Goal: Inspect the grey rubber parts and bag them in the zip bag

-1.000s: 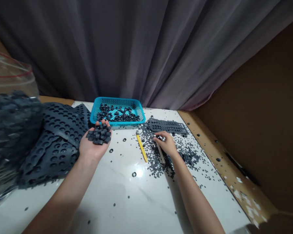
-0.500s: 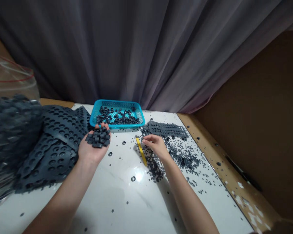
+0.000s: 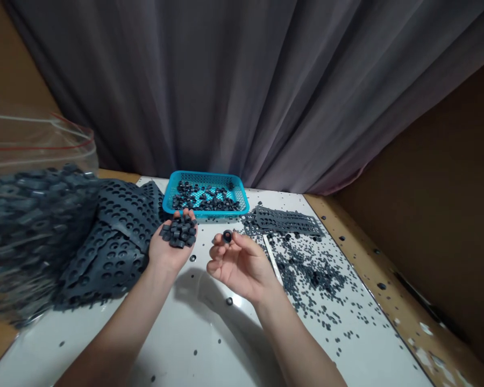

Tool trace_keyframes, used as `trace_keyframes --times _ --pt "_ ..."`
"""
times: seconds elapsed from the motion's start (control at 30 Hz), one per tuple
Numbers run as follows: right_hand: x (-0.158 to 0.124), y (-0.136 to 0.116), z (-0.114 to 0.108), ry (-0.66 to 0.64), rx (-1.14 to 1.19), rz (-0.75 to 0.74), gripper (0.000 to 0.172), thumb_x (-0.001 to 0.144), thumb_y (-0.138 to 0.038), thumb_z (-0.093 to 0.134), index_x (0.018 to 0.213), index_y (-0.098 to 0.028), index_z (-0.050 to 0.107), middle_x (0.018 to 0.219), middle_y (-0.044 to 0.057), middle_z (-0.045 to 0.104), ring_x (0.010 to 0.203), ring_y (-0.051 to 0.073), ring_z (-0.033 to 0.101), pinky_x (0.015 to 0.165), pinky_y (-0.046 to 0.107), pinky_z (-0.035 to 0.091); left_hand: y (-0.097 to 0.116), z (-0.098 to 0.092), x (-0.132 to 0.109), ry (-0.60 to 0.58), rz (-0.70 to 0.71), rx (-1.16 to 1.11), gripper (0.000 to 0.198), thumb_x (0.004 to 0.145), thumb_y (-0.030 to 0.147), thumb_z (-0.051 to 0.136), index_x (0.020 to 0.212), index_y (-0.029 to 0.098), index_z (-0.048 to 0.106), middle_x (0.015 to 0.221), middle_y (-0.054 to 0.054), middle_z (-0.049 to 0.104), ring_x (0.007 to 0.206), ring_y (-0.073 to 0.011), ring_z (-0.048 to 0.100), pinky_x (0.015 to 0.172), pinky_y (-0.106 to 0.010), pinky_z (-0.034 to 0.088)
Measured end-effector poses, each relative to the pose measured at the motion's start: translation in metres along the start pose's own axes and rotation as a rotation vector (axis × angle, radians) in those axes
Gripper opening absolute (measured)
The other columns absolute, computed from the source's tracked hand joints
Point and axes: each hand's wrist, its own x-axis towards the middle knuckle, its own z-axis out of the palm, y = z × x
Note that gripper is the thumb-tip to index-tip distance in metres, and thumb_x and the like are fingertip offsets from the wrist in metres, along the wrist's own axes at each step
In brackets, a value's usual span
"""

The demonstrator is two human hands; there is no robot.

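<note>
On my upturned left hand [image 3: 172, 252] rests a heap of small black rubber rings [image 3: 181, 232], cupped in palm and fingers. My right hand [image 3: 242, 263] is palm up to the right of it, thumb and fingertips pinching a single black ring [image 3: 227, 236] whose hole faces me. A blue plastic basket [image 3: 206, 214] with many similar black pieces stands just behind my left hand. On the white table between and below the hands lie a loose ring [image 3: 192, 258] and another ring [image 3: 229, 301].
At left stand a clear zip bag [image 3: 36, 161] full of black pieces and perforated black rubber sheets [image 3: 108, 242]. To the right lie a perforated grey strip [image 3: 288, 221], a white strip [image 3: 273, 260] and scattered black bits [image 3: 318, 277]. A grey curtain [image 3: 210, 86] hangs behind.
My right hand has moved left and turned palm up, with a ring now showing in its pinch. The yellow stick no longer shows. The view has shifted slightly; the left hand still holds its heap.
</note>
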Motion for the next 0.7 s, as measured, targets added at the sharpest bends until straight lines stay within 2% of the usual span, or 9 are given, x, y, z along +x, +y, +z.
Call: trace_keyframes --times 0.23,0.43,0.53,0.7 --pt "0.002 0.012 0.003 0.054 0.036 -0.022 0.023 0.052 -0.023 0.079 0.061 -0.016 0.059 0.065 -0.002 0.060 0.056 0.005 0.047 0.055 0.022 0.038 0.001 -0.002 0.000 -0.031 -0.018 0.002 0.036 0.088 0.016 0.026 0.070 0.014 0.057 0.072 -0.008 0.067 0.073 -0.0175 0.066 0.061 -0.031 0.055" --pt "-0.002 0.016 0.006 0.099 -0.182 -0.250 0.032 0.047 -0.022 0.083 0.075 -0.024 0.066 0.067 -0.004 0.062 0.059 0.008 0.052 0.056 0.023 0.042 0.000 -0.001 -0.001 -0.025 -0.020 -0.004 0.038 0.088 0.016 0.024 0.069 0.013 0.057 0.072 -0.009 0.067 0.074 -0.0170 0.066 0.063 -0.031 0.055" --pt "-0.005 0.016 0.007 0.122 -0.292 -0.357 0.033 0.044 -0.024 0.084 0.074 -0.026 0.069 0.064 -0.004 0.061 0.057 0.008 0.052 0.057 0.023 0.042 0.000 0.000 -0.001 -0.010 -0.018 -0.005 0.038 0.088 0.016 0.025 0.069 0.013 0.057 0.070 -0.008 0.066 0.073 -0.0164 0.066 0.064 -0.031 0.055" --pt "-0.011 0.016 0.011 0.137 -0.352 -0.447 0.032 0.042 -0.022 0.084 0.070 -0.028 0.070 0.076 -0.002 0.067 0.060 0.009 0.053 0.066 0.028 0.046 -0.002 0.001 -0.001 0.013 -0.017 -0.001 0.036 0.087 0.014 0.026 0.067 0.013 0.057 0.067 -0.007 0.065 0.070 -0.0161 0.066 0.063 -0.030 0.055"
